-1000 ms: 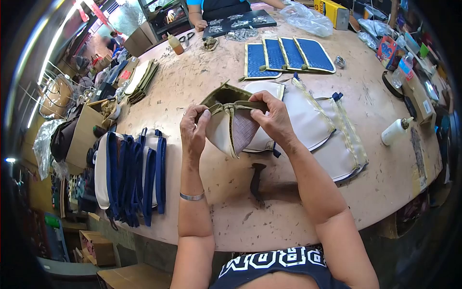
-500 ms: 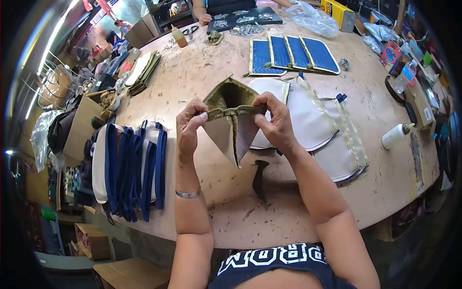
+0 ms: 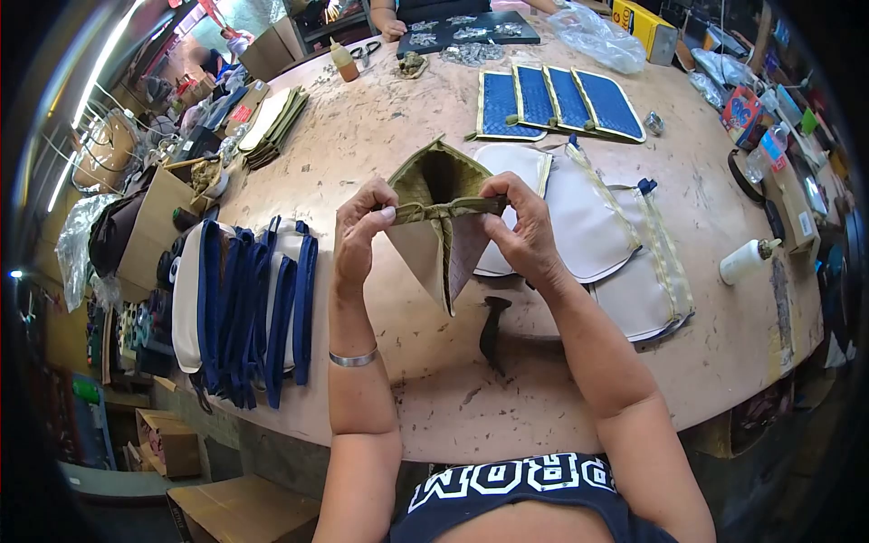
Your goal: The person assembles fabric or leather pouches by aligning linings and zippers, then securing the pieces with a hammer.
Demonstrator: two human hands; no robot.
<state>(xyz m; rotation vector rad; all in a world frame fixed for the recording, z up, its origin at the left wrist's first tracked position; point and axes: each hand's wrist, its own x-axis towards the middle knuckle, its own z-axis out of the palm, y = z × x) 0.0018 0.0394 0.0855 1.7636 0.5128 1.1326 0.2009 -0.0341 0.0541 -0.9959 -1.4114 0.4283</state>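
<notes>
Both my hands hold up a beige piece with an olive-green lining (image 3: 424, 252), over the middle of the table. My left hand (image 3: 362, 226) pinches the left end of its olive edge, and my right hand (image 3: 525, 226) pinches the right end. Between them the piece gapes open at the top, its dark inside showing, and it narrows to a point below. Behind my right hand lie white panels (image 3: 593, 217) with yellowish and blue edging. A dark curved tool (image 3: 491, 335) rests on the table beneath my hands.
White pieces with navy straps (image 3: 244, 312) lie at the left. Blue woven panels (image 3: 561, 101) lie at the back, near a black tray (image 3: 471, 34) where a person's hand (image 3: 393, 31) rests. A white bottle (image 3: 744, 262) stands right, an amber one (image 3: 344, 61) at the back.
The view has shifted slightly, so the back table items appear a little further right. My hands keep the same grip on the piece, which hangs nearly as before.
</notes>
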